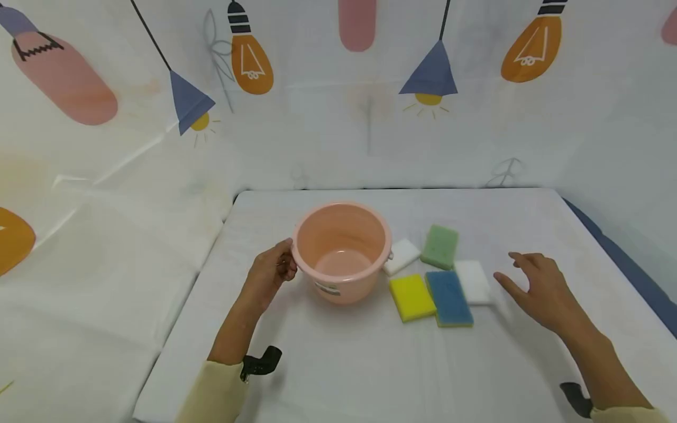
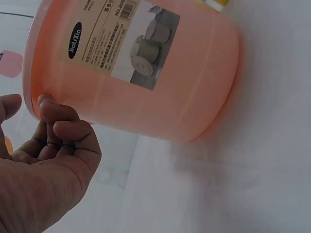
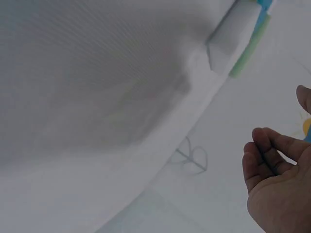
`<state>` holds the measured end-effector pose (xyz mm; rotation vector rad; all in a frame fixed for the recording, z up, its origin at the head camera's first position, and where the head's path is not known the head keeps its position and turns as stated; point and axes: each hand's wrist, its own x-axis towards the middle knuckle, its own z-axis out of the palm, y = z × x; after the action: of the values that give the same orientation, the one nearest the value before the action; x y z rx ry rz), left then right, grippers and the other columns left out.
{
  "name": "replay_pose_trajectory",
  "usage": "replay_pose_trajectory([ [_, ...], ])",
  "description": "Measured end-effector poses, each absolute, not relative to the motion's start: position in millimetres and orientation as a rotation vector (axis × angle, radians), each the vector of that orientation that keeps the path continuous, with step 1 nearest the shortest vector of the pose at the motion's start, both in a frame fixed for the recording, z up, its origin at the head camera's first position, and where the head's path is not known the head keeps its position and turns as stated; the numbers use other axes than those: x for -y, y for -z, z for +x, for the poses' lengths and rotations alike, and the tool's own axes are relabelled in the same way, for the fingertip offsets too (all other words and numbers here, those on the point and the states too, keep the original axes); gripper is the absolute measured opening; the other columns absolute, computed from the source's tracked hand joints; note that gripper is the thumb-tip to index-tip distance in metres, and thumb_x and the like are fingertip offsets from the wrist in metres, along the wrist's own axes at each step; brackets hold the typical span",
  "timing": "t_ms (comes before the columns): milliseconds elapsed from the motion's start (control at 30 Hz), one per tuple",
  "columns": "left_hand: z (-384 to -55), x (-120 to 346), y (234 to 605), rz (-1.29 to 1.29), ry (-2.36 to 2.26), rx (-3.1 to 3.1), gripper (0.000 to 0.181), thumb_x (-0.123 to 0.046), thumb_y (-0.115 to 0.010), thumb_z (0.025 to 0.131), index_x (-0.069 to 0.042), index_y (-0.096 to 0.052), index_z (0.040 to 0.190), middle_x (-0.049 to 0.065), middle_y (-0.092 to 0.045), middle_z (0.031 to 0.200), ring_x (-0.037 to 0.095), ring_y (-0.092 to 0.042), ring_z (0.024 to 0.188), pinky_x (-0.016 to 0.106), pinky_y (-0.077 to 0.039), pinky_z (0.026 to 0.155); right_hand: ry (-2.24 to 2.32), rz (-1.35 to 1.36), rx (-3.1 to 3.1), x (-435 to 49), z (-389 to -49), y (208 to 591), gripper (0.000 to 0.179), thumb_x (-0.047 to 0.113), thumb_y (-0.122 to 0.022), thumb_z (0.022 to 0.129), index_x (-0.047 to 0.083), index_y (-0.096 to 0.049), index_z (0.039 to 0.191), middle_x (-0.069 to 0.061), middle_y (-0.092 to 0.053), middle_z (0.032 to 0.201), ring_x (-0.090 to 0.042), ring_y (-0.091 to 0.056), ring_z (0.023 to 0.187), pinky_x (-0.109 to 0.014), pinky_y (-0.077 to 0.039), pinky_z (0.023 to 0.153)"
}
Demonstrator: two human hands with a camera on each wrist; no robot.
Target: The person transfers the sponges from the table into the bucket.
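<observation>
A pink plastic bucket point(image 1: 341, 282) stands on the white-covered table, its mouth facing up and a printed label point(image 2: 121, 39) on its side. At the bucket's left rim, my left hand point(image 1: 267, 273) grips the edge with curled fingers. To the right of the bucket lie several sponges: a yellow one point(image 1: 412, 298), a blue-topped one point(image 1: 449, 298), a green one point(image 1: 440, 247) and white ones point(image 1: 473, 283). My right hand point(image 1: 545, 294) hovers to the right of the sponges, holding nothing, its fingers loosely bent and its thumb apart.
The table point(image 1: 328, 376) has a white cover and stands against a white patterned sheet point(image 1: 328, 129) with printed lamps and bulbs. A dark blue strip point(image 1: 624, 258) shows along the table's right edge. Black straps point(image 1: 261, 360) sit at the wrists.
</observation>
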<state>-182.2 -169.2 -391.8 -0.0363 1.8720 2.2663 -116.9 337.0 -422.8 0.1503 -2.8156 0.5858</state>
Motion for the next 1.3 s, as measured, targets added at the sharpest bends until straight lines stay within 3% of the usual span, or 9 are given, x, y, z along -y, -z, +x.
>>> replay_pose_trajectory([
  [200, -182, 164, 397, 0.027, -2.27, -1.933, 0.033, -0.029, -0.065, 0.1, 0.002, -0.059, 0.093, 0.005, -0.056, 0.076, 0.016, -0.048, 0.067, 0.025, -0.043, 0.062, -0.601, 0.076, 2.849, -329, -103, 445, 0.064, 0.032, -0.078, 0.088, -0.009, -0.052, 0.13, -0.029, -0.05, 0.117, -0.049, -0.043, 0.108, -0.065, -0.043, 0.081],
  [400, -185, 166, 399, 0.026, -2.285, -1.936, 0.038, -0.031, -0.067, 0.098, 0.005, -0.058, 0.097, 0.005, -0.056, 0.076, 0.015, -0.05, 0.068, 0.024, -0.045, 0.062, -0.58, 0.046, 2.908, -318, -105, 453, 0.078, 0.044, -0.081, 0.082, -0.01, -0.051, 0.131, -0.033, -0.047, 0.125, -0.051, -0.043, 0.114, -0.068, -0.042, 0.089],
  [533, -184, 165, 397, 0.025, -2.305, -1.923, 0.044, -0.033, -0.067, 0.098, 0.009, -0.056, 0.101, 0.005, -0.056, 0.077, 0.014, -0.05, 0.069, 0.024, -0.045, 0.063, -0.559, 0.06, 2.934, -313, -111, 455, 0.083, 0.044, -0.082, 0.081, -0.014, -0.049, 0.131, -0.035, -0.047, 0.126, -0.052, -0.042, 0.115, -0.068, -0.041, 0.091],
  [833, -183, 162, 399, 0.019, -2.298, -1.915, 0.033, -0.033, -0.067, 0.098, -0.002, -0.06, 0.092, 0.005, -0.056, 0.076, 0.015, -0.051, 0.068, 0.023, -0.045, 0.062, -0.575, 0.043, 3.015, -304, -116, 459, 0.08, 0.04, -0.079, 0.084, -0.019, -0.048, 0.128, -0.038, -0.047, 0.121, -0.052, -0.045, 0.109, -0.062, -0.046, 0.085],
  [1167, -183, 162, 399, 0.013, -2.308, -1.93, 0.035, -0.035, -0.069, 0.096, -0.001, -0.06, 0.091, 0.005, -0.055, 0.076, 0.015, -0.05, 0.068, 0.023, -0.045, 0.061, -0.668, -0.047, 3.086, -302, -117, 454, 0.073, 0.033, -0.075, 0.087, -0.021, -0.047, 0.128, -0.036, -0.05, 0.113, -0.045, -0.055, 0.096, -0.058, -0.05, 0.08],
  [1300, -182, 161, 398, 0.006, -2.299, -1.934, 0.037, -0.034, -0.068, 0.097, 0.001, -0.059, 0.094, 0.005, -0.055, 0.076, 0.015, -0.05, 0.068, 0.023, -0.046, 0.062, -0.656, -0.055, 3.099, -302, -118, 451, 0.077, 0.035, -0.075, 0.087, -0.023, -0.045, 0.128, -0.038, -0.049, 0.114, -0.047, -0.055, 0.098, -0.06, -0.05, 0.082],
])
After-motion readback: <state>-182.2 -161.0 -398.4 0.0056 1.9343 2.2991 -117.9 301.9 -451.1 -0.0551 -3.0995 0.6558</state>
